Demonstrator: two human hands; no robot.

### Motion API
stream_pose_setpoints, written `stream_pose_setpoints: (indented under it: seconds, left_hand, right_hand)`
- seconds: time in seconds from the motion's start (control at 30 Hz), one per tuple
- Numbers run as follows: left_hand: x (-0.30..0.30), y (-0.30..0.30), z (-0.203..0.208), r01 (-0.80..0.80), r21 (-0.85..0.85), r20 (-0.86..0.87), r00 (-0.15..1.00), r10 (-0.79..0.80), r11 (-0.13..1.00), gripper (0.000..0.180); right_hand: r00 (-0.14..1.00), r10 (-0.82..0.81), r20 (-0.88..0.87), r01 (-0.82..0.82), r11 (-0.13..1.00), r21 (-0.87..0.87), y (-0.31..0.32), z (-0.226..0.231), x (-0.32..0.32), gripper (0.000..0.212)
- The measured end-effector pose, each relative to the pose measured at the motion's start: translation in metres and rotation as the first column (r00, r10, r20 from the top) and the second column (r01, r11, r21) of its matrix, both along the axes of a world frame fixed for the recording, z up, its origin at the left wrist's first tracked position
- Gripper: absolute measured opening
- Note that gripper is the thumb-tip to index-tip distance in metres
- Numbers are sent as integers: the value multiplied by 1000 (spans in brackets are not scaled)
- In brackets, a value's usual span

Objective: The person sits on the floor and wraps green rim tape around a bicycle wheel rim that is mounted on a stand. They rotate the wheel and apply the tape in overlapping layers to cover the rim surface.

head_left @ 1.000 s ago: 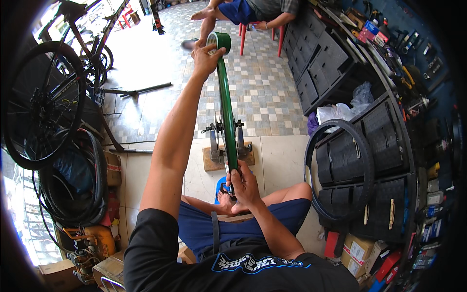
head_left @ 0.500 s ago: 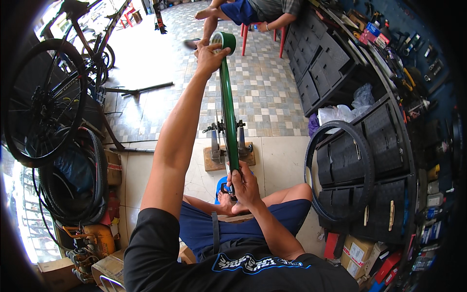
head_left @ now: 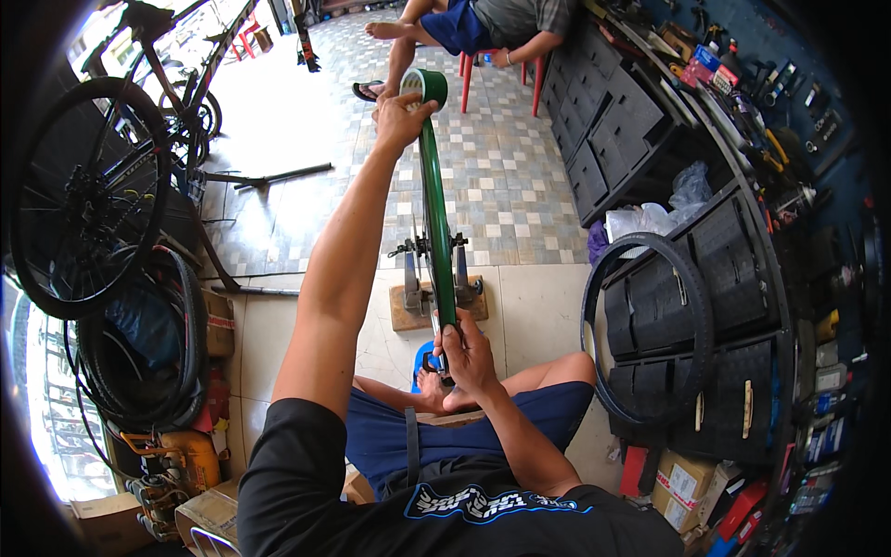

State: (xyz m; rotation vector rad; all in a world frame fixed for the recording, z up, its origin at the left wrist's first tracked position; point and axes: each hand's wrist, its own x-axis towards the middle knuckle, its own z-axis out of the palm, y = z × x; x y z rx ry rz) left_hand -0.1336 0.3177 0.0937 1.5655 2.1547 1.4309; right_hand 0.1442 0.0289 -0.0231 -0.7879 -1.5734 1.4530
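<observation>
My left hand (head_left: 402,121), arm stretched far forward, grips a roll of green tape (head_left: 433,87) with the fingers closed on it. From the roll a taut green tape strip (head_left: 440,223) runs back toward me along a bicycle wheel seen nearly edge-on. At the strip's near end my right hand (head_left: 470,353) is closed, thumb pressing the tape against the rim. The wheel's axle sits in a metal wheel stand (head_left: 411,278) on a wooden base (head_left: 406,318). Most of the rim is hidden behind the tape.
A bicycle (head_left: 107,176) and several tyres (head_left: 190,343) are on the left. At right, a loose tyre (head_left: 703,343) leans against black drawers (head_left: 733,390). A seated person (head_left: 455,28) is ahead on a red stool (head_left: 539,84). Cardboard boxes (head_left: 682,483) stand at lower right.
My left hand and the tape roll sit slightly lower in the picture, the strip still taut. My right hand has barely moved. The seated person's feet have shifted slightly.
</observation>
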Motion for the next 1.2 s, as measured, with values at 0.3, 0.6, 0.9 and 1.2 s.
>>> stream_pose_setpoints:
  seconds: [0.3, 0.6, 0.9, 1.2]
  left_hand:
    - [-5, 7, -4, 100, -52, 200, 976, -87, 994, 57]
    - [0, -2, 2, 69, -149, 302, 953, -21, 986, 58]
    - [8, -14, 15, 206, -158, 547, 832, -88, 966, 47]
    - [18, -37, 17, 144, -121, 470, 880, -71, 982, 49]
  right_hand:
    - [1000, -6, 13, 5, 1000, 14, -2, 1, 1, 31]
    - [988, -57, 145, 37, 990, 133, -4, 16, 4, 32]
    - [720, -501, 480, -68, 637, 767, -25, 38, 22, 63]
    - [578, -666, 471, -123, 500, 857, 66, 115, -36, 86]
